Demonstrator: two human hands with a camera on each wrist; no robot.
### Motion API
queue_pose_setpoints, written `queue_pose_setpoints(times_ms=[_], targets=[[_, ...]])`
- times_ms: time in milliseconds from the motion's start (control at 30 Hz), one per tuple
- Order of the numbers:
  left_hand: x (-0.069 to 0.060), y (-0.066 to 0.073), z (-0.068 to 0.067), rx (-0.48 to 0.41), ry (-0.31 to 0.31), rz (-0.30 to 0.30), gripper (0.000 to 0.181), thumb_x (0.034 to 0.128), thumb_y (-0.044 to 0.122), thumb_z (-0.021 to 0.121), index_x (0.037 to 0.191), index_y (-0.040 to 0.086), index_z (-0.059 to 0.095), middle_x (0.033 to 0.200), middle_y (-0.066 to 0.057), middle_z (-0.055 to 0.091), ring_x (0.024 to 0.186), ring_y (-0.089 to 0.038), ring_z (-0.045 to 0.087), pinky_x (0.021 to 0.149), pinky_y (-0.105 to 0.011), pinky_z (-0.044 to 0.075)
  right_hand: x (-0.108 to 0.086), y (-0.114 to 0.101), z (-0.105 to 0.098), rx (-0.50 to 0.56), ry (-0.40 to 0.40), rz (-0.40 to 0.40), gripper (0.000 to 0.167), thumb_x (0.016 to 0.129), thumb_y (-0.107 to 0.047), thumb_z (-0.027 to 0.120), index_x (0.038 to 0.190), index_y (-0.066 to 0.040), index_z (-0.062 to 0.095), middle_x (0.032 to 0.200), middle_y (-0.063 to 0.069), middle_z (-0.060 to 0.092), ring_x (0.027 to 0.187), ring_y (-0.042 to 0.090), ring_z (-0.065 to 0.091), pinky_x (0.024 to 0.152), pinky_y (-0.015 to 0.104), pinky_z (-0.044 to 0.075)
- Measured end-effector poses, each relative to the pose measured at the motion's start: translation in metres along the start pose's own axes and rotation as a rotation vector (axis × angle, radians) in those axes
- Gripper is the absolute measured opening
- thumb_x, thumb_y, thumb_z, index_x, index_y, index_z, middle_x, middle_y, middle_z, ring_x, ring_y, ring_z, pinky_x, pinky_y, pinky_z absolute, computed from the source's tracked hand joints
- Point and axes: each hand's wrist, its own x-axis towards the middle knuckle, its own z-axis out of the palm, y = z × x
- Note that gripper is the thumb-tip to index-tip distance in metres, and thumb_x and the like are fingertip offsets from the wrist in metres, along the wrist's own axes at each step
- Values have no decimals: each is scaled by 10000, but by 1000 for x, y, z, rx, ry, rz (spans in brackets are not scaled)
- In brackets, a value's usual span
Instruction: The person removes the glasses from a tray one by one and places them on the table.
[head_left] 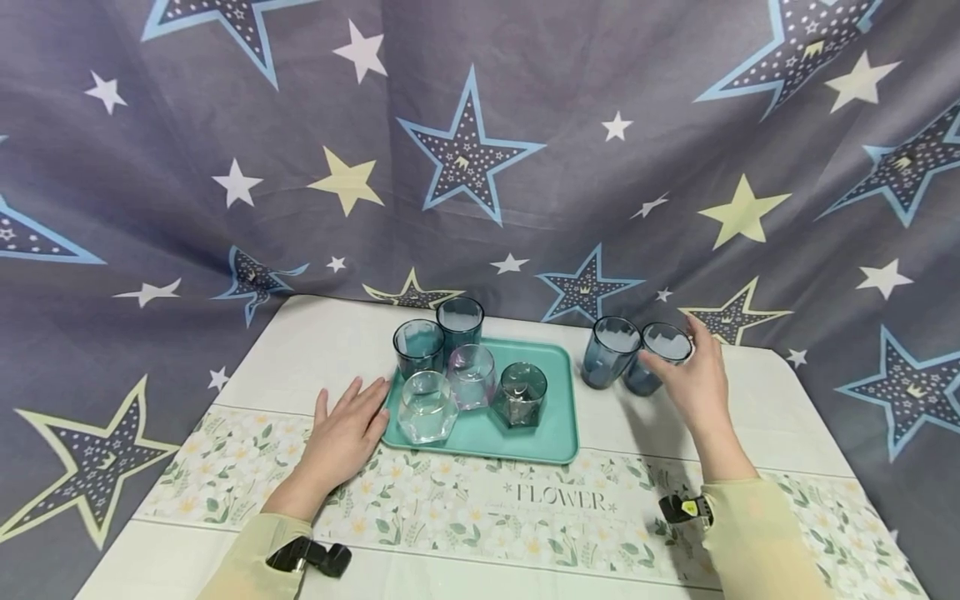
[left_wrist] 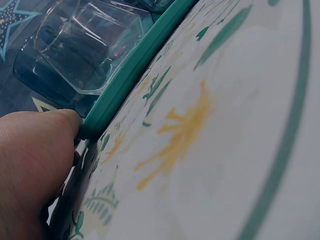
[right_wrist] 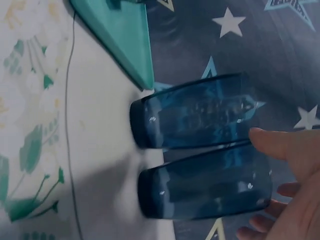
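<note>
In the head view my right hand (head_left: 697, 379) has its thumb and fingers around the upper part of a blue drinking glass (right_wrist: 207, 182). A second blue glass (head_left: 611, 354) stands upright close against it on the left. My left hand (head_left: 345, 433) lies with extended fingers beside the left edge of the green tray (head_left: 558, 400); in the left wrist view its thumb touches the rim. On the tray are a clear glass (head_left: 427, 408), a pinkish glass (head_left: 472, 379) and a dark grey glass (head_left: 522, 396). Two more blue glasses (head_left: 420, 348) stand at its back left corner.
A white tablecloth with a floral band (head_left: 255, 462) covers the table. Behind it hangs a grey curtain (head_left: 570, 208) with stars, close to the back edge. The pair of blue glasses stands just right of the tray.
</note>
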Motion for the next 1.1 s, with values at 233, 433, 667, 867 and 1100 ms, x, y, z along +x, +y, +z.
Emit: queue_pose_setpoints(times_ms=[233, 433, 667, 867, 1100], targets=[[0, 0, 0, 4, -4, -5, 531, 1194, 301, 498, 1681, 92, 482, 1714, -117, 469, 1635, -437, 300, 1277, -763, 2, -11, -30, -1, -17, 105, -119, 864, 955, -55, 844, 1696, -31, 401, 1630, 286, 455, 1515, 508, 403, 1215, 681, 351], [-1, 0, 1, 6, -2, -4, 531, 1195, 303, 497, 1682, 92, 480, 1717, -115, 465, 1635, -434, 301, 1277, -762, -2, -23, -59, 1, -2, 137, -234, 819, 954, -55, 863, 1664, -22, 456, 1640, 272, 468, 1530, 485, 406, 1209, 683, 362], [-1, -1, 2, 8, 2, -3, 533, 1192, 310, 500, 1678, 92, 488, 1714, -115, 469, 1632, -437, 305, 1277, -763, 0, -35, -87, 16, 11, 114, -381, 790, 929, -84, 906, 1616, -14, 524, 1609, 275, 510, 1516, 491, 439, 1214, 686, 367], [0, -2, 5, 8, -3, -4, 541, 1191, 324, 491, 1679, 90, 486, 1716, -120, 467, 1634, -439, 297, 1277, -762, -3, -42, -107, 35, 25, 46, -412, 813, 929, -112, 917, 1630, -29, 516, 1628, 247, 505, 1495, 464, 473, 1199, 667, 394], [0, -3, 5, 4, 2, -6, 542, 1185, 322, 504, 1677, 96, 492, 1713, -116, 472, 1633, -437, 302, 1275, -765, -3, -47, -127, 52, 39, -7, -399, 867, 913, -193, 947, 1659, -115, 510, 1666, 169, 496, 1557, 392, 432, 1207, 661, 392]])
